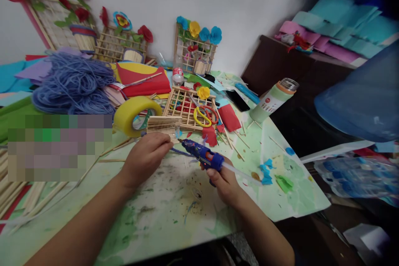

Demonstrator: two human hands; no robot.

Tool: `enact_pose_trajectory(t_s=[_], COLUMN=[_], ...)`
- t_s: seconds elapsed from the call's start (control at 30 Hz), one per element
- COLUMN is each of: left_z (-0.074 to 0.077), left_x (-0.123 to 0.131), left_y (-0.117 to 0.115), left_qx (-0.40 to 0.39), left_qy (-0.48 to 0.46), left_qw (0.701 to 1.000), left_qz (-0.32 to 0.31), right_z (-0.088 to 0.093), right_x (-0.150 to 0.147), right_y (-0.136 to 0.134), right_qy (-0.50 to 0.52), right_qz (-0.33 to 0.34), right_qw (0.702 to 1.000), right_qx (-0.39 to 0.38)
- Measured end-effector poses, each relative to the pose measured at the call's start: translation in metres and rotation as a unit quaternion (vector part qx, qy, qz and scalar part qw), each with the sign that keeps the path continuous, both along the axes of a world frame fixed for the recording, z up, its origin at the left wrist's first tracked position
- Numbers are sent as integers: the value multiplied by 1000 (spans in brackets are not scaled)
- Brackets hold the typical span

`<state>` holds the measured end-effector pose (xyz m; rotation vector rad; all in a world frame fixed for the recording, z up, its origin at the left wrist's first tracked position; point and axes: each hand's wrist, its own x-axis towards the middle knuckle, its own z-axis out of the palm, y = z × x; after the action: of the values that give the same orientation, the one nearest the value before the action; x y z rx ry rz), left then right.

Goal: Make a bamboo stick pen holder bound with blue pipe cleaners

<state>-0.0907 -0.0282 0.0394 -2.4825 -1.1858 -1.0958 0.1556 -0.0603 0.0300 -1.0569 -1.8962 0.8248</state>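
My right hand (pixel 226 181) is wrapped round a blue hot glue gun (pixel 199 153), with a clear glue stick (pixel 241 171) sticking out of its back. The gun's nozzle points left, close to my left fingertips. My left hand (pixel 149 154) is closed on the lower edge of a small stick-made piece (pixel 164 126), a row of pale wooden sticks side by side. A blue braided cord (pixel 182 152) runs from by my left fingers to beneath the gun. Whether the nozzle touches the piece, I cannot tell.
Behind my hands are yellow tape (pixel 127 118), a stick lattice (pixel 183 106) and scissors (pixel 204 117). Blue yarn (pixel 73 81) is heaped at the left. A phone (pixel 237 100) and an open bottle (pixel 273 100) stand right; flowered lattices (pixel 199 48) lean on the wall.
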Motion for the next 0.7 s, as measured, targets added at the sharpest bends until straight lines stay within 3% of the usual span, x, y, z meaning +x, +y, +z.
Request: enact_pose_trajectory(t_s=[0.57, 0.7], left_z=[-2, -3], left_x=[0, 0], left_y=[-1, -1], left_qx=[-38, -9], left_qy=[-4, 25], left_qw=[999, 1000], left_qz=[-2, -4], right_z=[-2, -4], right_x=[-6, -6], right_y=[6, 5], right_qy=[8, 21], right_qz=[4, 4], right_qw=[999, 998], right_qx=[-53, -63])
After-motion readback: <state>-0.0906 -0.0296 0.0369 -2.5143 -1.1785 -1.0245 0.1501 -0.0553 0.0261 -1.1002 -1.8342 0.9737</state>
